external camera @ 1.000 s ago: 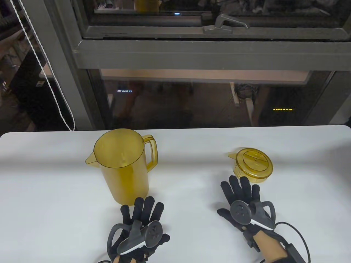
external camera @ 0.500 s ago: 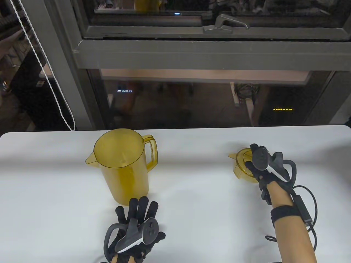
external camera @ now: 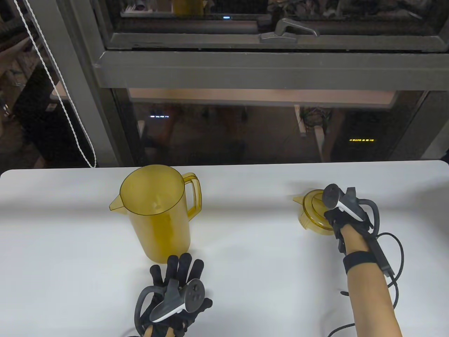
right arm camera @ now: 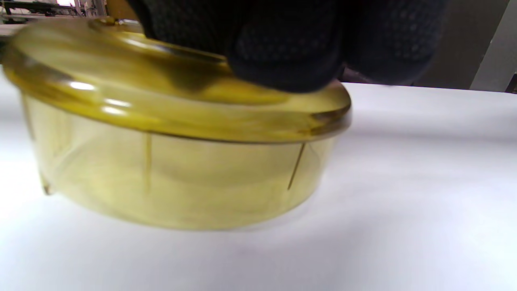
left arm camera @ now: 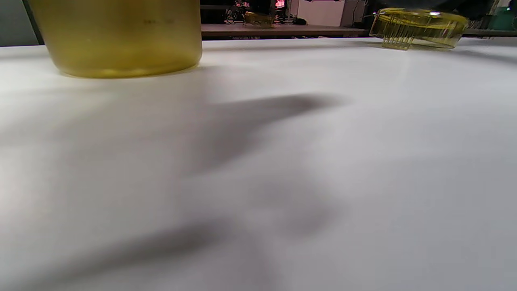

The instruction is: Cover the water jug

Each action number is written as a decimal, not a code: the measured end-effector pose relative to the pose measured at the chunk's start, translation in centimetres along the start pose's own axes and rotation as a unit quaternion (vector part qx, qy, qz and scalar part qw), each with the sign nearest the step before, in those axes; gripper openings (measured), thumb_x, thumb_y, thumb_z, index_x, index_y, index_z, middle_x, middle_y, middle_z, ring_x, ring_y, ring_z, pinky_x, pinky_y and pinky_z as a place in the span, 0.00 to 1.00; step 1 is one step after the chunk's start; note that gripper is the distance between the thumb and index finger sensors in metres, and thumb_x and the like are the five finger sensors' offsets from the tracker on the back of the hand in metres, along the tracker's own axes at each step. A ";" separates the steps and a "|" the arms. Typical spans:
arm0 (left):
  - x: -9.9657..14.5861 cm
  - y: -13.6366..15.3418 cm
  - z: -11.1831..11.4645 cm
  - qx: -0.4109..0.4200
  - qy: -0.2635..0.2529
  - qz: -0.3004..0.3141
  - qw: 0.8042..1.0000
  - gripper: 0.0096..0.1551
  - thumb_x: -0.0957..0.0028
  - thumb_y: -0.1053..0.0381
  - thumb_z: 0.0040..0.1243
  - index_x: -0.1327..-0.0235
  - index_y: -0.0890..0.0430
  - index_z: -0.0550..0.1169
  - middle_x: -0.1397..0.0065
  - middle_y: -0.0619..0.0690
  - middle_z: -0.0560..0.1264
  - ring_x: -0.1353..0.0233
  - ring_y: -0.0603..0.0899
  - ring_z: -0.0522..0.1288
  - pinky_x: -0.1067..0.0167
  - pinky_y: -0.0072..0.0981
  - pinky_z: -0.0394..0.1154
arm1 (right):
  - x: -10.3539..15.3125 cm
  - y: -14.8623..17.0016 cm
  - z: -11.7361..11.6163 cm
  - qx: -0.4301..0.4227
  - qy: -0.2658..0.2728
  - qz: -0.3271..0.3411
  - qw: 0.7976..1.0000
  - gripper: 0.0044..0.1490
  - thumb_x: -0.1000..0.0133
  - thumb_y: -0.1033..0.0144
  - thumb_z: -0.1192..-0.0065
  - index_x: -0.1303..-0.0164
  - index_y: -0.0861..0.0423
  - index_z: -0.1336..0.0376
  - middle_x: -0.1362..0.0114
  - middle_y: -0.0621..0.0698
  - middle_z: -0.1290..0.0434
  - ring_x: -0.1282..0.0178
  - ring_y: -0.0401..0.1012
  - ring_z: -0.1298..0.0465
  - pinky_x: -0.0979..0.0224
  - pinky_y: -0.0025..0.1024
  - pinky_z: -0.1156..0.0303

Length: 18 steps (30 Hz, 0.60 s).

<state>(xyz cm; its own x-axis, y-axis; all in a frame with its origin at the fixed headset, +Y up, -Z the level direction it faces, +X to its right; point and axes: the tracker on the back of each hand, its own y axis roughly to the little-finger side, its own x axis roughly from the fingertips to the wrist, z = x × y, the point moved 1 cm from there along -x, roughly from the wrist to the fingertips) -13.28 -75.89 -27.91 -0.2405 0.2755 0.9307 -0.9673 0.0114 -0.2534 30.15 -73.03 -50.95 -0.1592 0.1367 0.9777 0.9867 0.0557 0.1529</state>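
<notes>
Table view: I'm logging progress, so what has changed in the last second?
The right hand went forward from the table onto the lid and now grips its top; the lid tilts slightly in the right wrist view. The left hand barely shifted, lying flat near the jug. Jug and lid kept their places.

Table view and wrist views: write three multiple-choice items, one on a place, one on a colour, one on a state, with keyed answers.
1. Where does the lid lie?
A. on the jug
B. on the table, right of the jug
C. in the left hand

2. What colour is the jug?
A. blue
B. clear yellow
C. red

3. What state is the jug's mouth in?
A. uncovered
B. lidded
C. covered with a cloth

Answers:
1 B, it sits on the table under the right hand.
2 B, its wall is see-through yellow.
3 A, the rim stands open; the left hand lies flat nearby.
</notes>
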 end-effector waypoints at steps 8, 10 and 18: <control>0.1 0.0 -0.1 -0.004 0.005 -0.001 1.000 0.56 0.57 0.25 0.40 0.29 0.42 0.29 0.19 0.54 0.23 0.19 0.67 0.26 0.31 0.78 0.30 | 1.7 -0.9 -0.5 0.045 0.097 0.012 0.994 0.36 0.55 0.61 0.27 0.33 0.49 0.34 0.31 0.48 0.21 0.72 0.36 0.19 0.60 0.35 0.18; 0.0 0.0 -0.1 -0.004 0.005 0.000 1.000 0.56 0.57 0.25 0.40 0.28 0.42 0.29 0.19 0.54 0.23 0.19 0.67 0.26 0.31 0.78 0.30 | 3.0 -1.1 -0.1 0.044 0.125 0.022 0.991 0.36 0.55 0.61 0.27 0.33 0.50 0.34 0.32 0.49 0.21 0.72 0.36 0.19 0.60 0.35 0.18; 0.0 -0.6 -0.3 -0.010 0.004 0.013 1.000 0.56 0.56 0.25 0.40 0.28 0.42 0.29 0.19 0.54 0.23 0.19 0.67 0.26 0.31 0.78 0.30 | 11.7 -3.9 2.2 0.000 0.211 0.120 0.970 0.36 0.55 0.58 0.26 0.34 0.51 0.33 0.34 0.50 0.20 0.73 0.36 0.18 0.60 0.34 0.18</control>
<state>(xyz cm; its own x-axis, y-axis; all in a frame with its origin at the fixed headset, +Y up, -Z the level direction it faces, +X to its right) -12.68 -75.55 -27.82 -0.2656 0.2833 0.9215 -0.9587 0.0238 -0.2836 24.32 -69.48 -40.46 0.1023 -0.2707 0.9572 0.9937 0.0723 -0.0857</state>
